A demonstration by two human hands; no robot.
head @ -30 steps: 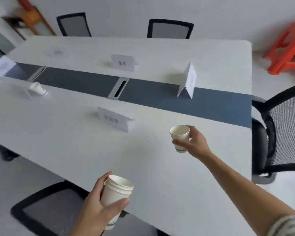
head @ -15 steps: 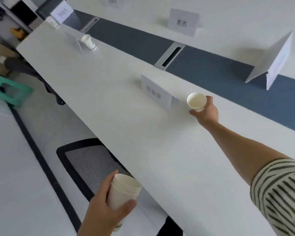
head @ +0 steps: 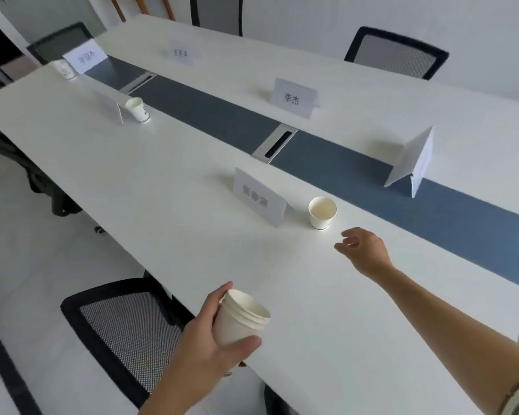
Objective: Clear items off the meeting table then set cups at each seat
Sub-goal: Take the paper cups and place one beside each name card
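A white paper cup (head: 322, 212) stands upright on the long white meeting table (head: 168, 187), just right of a folded name card (head: 258, 196). My right hand (head: 363, 250) hovers a short way in front of that cup, fingers apart and empty. My left hand (head: 210, 336) holds a stack of paper cups (head: 239, 319) near the table's front edge. Two more cups stand further left: one (head: 138, 109) beside another name card (head: 108, 106), one (head: 63, 68) at the far end.
A blue strip (head: 210, 115) with a metal cable slot (head: 274, 142) runs down the table's middle. More name cards (head: 294, 97) (head: 411, 161) (head: 86, 56) stand along it. Black mesh chairs (head: 126, 330) (head: 396, 53) ring the table.
My right hand set the single cup down beside the near name card, let go of it and drew back. My left hand still holds the stack. The view has shifted.
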